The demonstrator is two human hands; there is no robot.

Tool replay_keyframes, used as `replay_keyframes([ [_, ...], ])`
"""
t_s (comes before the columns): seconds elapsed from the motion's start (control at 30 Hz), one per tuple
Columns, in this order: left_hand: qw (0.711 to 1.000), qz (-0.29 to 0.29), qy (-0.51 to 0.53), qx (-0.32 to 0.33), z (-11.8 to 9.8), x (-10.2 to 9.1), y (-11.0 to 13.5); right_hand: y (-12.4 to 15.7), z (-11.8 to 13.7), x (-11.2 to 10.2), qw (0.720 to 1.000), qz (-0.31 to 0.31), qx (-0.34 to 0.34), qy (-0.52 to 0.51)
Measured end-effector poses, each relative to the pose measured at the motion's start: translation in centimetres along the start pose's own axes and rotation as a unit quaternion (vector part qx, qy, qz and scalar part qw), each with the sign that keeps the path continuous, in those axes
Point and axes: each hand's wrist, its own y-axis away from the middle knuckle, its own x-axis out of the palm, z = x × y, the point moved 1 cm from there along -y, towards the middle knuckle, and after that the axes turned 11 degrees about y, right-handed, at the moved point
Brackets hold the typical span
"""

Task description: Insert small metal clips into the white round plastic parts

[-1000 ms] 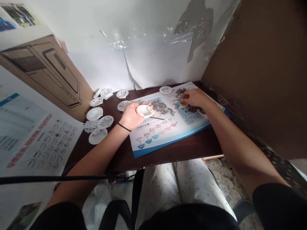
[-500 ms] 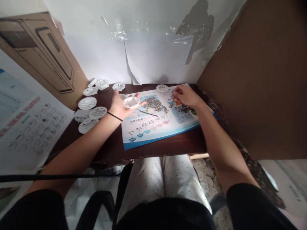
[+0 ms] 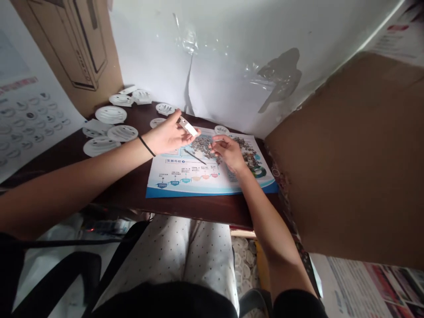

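Note:
My left hand [image 3: 170, 134] is raised above the dark table [image 3: 132, 190] with its fingers closed round a white round plastic part [image 3: 188, 126], now seen edge-on. My right hand [image 3: 228, 152] hovers just right of it over a printed blue-and-white sheet [image 3: 198, 176], its fingers pinched together; what they hold, if anything, is too small to name. Under both hands lies a heap of small metal pieces [image 3: 203, 145], and a second heap [image 3: 249, 152] lies to the right. A thin dark tool [image 3: 194, 156] rests on the sheet.
Several white round plastic parts [image 3: 111, 115] lie on the table's left and rear. A cardboard box [image 3: 76, 48] stands at the back left, a large brown board [image 3: 351, 159] on the right. My legs in dotted trousers [image 3: 185, 260] are below the table edge.
My right hand moved left from the right heap towards my left hand. My left hand tilted the white part from flat in the palm to edge-on. The camera swung to the right.

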Motion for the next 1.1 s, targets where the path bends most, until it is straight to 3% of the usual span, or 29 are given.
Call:
replay_keyframes([
  [0.13,0.997,-0.062,0.019,-0.031,0.6,-0.7,-0.5,0.0,-0.3,0.5,1.000,0.001,-0.010,0.007],
  [0.33,0.998,0.003,0.003,-0.057,0.8,-0.6,0.1,0.4,0.1,0.8,1.000,-0.017,-0.009,-0.009],
  [0.57,0.991,-0.064,0.016,-0.114,1.5,-0.5,0.5,0.7,0.3,1.8,0.994,-0.002,0.016,-0.111],
  [0.67,0.991,-0.052,0.013,-0.126,1.9,-0.5,0.5,0.7,0.1,2.2,0.992,-0.005,-0.009,-0.123],
  [0.8,0.989,-0.042,-0.009,-0.145,2.3,-0.9,0.3,0.7,0.0,2.4,0.997,-0.021,-0.037,-0.065],
  [0.97,0.989,-0.012,-0.047,-0.137,2.3,-1.2,-0.1,0.7,0.5,2.4,0.997,-0.039,-0.023,-0.064],
  [1.1,0.989,-0.021,-0.063,-0.129,2.3,-1.2,-0.1,0.9,0.3,2.9,0.998,-0.041,-0.020,-0.051],
])
